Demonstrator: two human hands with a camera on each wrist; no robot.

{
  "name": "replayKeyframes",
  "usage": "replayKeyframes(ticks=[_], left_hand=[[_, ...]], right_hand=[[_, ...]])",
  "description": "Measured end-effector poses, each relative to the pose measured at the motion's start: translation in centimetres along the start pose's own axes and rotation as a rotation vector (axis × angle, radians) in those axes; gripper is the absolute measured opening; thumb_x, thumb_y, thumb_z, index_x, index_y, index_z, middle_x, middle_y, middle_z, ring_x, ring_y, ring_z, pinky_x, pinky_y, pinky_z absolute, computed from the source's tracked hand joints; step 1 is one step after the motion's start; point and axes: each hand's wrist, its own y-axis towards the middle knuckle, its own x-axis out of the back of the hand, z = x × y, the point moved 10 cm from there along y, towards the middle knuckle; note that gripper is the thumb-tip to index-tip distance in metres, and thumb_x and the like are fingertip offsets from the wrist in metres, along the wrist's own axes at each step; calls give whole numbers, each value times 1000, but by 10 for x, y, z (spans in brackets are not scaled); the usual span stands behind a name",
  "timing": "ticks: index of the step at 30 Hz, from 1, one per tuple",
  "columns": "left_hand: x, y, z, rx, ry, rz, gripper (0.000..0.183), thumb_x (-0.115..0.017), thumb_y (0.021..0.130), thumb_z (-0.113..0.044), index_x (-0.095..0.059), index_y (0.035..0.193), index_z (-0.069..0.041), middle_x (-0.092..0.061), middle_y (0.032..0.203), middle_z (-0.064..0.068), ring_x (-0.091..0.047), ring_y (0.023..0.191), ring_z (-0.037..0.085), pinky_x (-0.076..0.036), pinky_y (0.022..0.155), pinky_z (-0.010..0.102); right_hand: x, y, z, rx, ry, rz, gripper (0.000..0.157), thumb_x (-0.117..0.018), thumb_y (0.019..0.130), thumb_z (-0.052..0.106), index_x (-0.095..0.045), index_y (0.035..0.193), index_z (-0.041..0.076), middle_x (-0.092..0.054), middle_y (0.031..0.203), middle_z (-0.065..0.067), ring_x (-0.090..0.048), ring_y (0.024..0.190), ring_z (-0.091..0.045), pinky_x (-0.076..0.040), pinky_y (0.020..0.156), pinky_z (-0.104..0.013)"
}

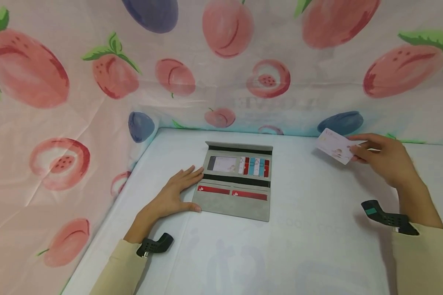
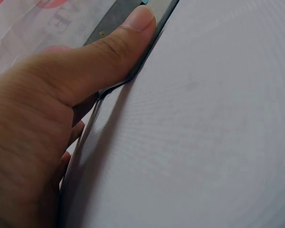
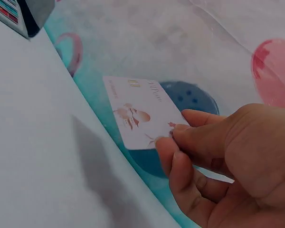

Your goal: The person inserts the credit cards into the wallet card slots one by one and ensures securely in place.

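A grey card wallet point(image 1: 236, 208) lies unfolded on the white table, with red, white and blue cards in its slots. My left hand point(image 1: 173, 192) rests at the wallet's left edge, its fingers spread and fairly straight. In the left wrist view the thumb point(image 2: 109, 52) lies along the wallet's edge. Off to the right, my right hand point(image 1: 385, 157) pinches a pale card point(image 1: 334, 145) between thumb and fingers, above the table. The right wrist view shows a gold chip and a printed figure on this card point(image 3: 128, 118).
The white table point(image 1: 317, 229) meets a fruit-print sheet point(image 1: 221, 94) at its back and left sides. A black wrist device point(image 1: 155, 244) is on the left wrist, and another black device point(image 1: 389, 217) is on the right wrist.
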Motion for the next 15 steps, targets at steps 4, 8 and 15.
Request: replayKeyframes(ticks=[4, 8, 15], left_hand=[[1, 0, 0, -5, -2, -3, 95, -84, 68, -44, -41, 146, -10, -31, 154, 0, -14, 145, 23, -5, 116, 44], [1, 0, 0, -10, -2, -7, 95, -84, 68, -45, -41, 146, -10, -31, 154, -1, -14, 145, 22, -5, 116, 44], [0, 0, 0, -17, -3, -15, 96, -84, 68, -46, -41, 146, -10, -31, 154, -2, -14, 144, 23, -6, 116, 45]], right_hand=[[-6, 0, 14, 42, 103, 11, 42, -61, 95, 31, -58, 130, 8, -63, 90, 1, -65, 73, -5, -52, 64, -13], [-17, -1, 27, 46, 158, 39, 44, -62, 93, 32, -58, 131, 10, -64, 91, -1, -67, 77, -13, -54, 67, -16], [-34, -3, 52, 80, 192, 69, 42, -63, 93, 28, -58, 131, 11, -62, 100, -14, -66, 79, -15, -54, 69, -17]])
